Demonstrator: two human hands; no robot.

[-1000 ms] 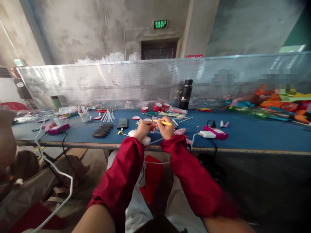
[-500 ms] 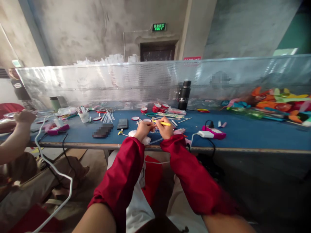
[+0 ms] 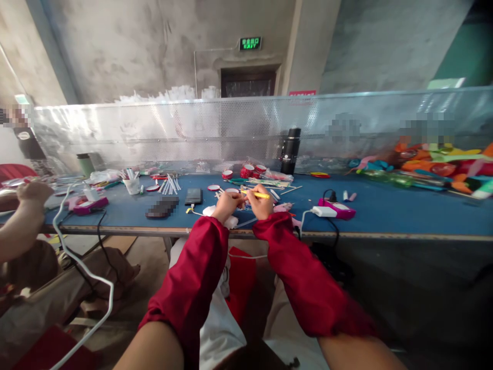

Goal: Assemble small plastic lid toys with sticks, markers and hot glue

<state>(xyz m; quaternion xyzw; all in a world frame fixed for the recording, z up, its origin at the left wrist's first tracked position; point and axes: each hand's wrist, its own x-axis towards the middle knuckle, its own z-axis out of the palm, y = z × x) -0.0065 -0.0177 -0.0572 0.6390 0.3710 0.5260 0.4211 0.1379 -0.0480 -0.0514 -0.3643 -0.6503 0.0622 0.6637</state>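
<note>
My right hand [image 3: 262,206] is closed round a yellow pen-like tool [image 3: 260,195], its tip pointing left toward my other hand. Close beside it, my left hand [image 3: 227,205] is pinched on something small that I cannot make out. Both hands are over the front part of the blue table [image 3: 389,210], in dark red sleeve covers. A white bundle [image 3: 231,222] lies below my left hand. Just beyond my fingers is a round, red-rimmed lid [image 3: 232,190]. Pink pieces [image 3: 284,207] lie to the right of my right hand.
A phone-like device [image 3: 193,196] and white sticks [image 3: 169,184] lie to the left. Red patterned cups [image 3: 247,170] and a black thermos [image 3: 290,151] stand behind. A magenta power strip [image 3: 342,209] with cables is at right, colourful balloon-like pieces [image 3: 442,167] beyond. A co-worker's arm [image 3: 26,216] reaches in at left.
The view has shifted very slightly. My hands and the yellow tool keep nearly the same pose. The co-worker's hand at left has moved a little to the left and down.
</note>
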